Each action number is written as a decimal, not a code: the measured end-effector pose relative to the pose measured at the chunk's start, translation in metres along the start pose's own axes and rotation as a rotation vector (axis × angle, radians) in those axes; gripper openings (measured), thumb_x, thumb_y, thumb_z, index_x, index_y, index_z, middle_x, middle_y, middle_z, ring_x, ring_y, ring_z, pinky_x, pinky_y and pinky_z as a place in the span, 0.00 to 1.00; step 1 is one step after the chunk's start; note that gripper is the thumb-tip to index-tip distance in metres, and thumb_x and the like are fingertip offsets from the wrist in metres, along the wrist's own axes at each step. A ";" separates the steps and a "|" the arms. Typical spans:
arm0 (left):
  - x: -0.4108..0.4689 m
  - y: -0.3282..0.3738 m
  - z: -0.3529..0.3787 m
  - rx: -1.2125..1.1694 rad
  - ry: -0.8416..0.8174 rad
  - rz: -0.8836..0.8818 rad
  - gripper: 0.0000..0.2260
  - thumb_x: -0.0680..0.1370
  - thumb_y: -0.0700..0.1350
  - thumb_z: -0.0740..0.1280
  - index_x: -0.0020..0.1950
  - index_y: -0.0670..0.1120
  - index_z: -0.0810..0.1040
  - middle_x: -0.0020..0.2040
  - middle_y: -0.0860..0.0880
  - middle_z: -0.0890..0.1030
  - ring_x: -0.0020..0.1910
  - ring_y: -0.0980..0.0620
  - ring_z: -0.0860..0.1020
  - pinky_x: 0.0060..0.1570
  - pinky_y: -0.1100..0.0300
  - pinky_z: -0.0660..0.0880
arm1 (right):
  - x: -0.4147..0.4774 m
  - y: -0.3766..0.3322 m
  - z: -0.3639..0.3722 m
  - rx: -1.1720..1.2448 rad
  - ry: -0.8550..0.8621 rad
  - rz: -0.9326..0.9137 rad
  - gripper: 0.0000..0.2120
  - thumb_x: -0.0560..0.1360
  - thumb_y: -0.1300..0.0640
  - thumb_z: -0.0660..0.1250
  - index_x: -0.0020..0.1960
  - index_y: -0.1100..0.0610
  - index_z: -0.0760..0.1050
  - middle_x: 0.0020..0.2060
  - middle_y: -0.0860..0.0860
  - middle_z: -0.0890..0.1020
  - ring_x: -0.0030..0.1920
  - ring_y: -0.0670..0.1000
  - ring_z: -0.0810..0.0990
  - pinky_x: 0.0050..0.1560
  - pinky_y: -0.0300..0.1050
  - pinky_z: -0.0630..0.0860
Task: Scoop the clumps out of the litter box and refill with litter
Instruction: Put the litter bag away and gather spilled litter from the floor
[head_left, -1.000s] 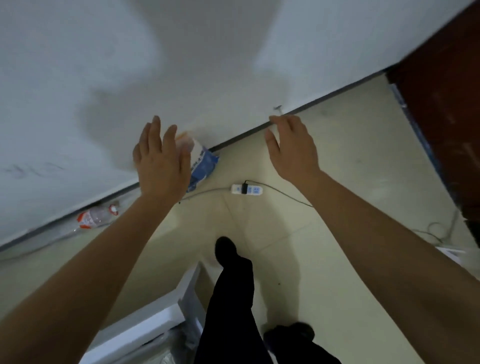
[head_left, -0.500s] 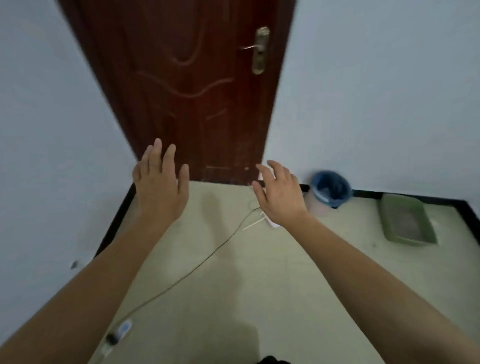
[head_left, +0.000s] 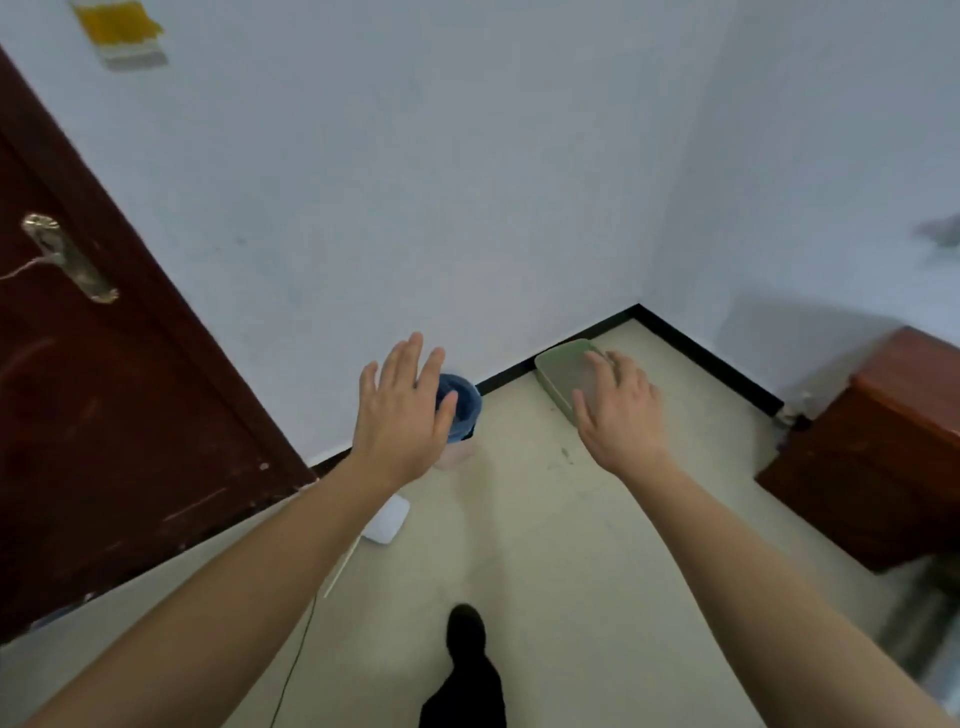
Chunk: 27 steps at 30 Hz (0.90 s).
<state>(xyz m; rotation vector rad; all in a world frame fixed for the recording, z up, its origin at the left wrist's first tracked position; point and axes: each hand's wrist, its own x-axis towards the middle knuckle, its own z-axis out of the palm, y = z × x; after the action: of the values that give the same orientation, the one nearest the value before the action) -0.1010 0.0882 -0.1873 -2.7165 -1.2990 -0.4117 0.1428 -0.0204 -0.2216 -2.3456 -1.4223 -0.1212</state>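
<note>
Two empty hands outstretched, green litter box in corner

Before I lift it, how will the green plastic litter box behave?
The shallow green plastic litter box looks rigid, so it should keep its shape. It seems filled with grey litter: probably heavy for its size, and tilting may spill. Low and wide on the smooth pale floor, it would likely slide, not tip.

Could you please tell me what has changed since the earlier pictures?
The person has turned right: the door slid to the left edge, the litter box and blue bin now lie ahead, a wooden cabinet came into view. The left hand and right hand stay open and empty.
</note>
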 end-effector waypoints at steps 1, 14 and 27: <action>0.018 0.002 0.011 -0.011 -0.008 0.027 0.25 0.80 0.54 0.53 0.72 0.42 0.68 0.74 0.39 0.65 0.71 0.40 0.67 0.65 0.40 0.66 | 0.014 0.014 0.001 -0.019 -0.016 0.015 0.25 0.80 0.48 0.59 0.75 0.56 0.64 0.72 0.59 0.67 0.69 0.62 0.69 0.67 0.58 0.67; 0.312 0.031 0.098 -0.160 -0.029 0.055 0.25 0.82 0.53 0.54 0.76 0.43 0.62 0.77 0.40 0.60 0.75 0.42 0.60 0.70 0.42 0.59 | 0.250 0.116 0.008 -0.169 -0.053 0.148 0.24 0.81 0.47 0.60 0.74 0.56 0.64 0.73 0.58 0.66 0.71 0.60 0.68 0.67 0.58 0.67; 0.480 0.151 0.239 -0.072 -0.248 0.007 0.27 0.83 0.56 0.48 0.79 0.47 0.52 0.80 0.44 0.51 0.78 0.45 0.52 0.74 0.44 0.53 | 0.399 0.302 0.099 -0.105 -0.261 0.179 0.21 0.80 0.48 0.60 0.71 0.55 0.69 0.69 0.56 0.71 0.65 0.59 0.73 0.63 0.56 0.70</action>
<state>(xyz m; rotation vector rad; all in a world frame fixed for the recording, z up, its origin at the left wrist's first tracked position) 0.3505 0.4014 -0.2757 -2.9062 -1.3538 -0.1249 0.5843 0.2258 -0.2899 -2.6406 -1.3381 0.1704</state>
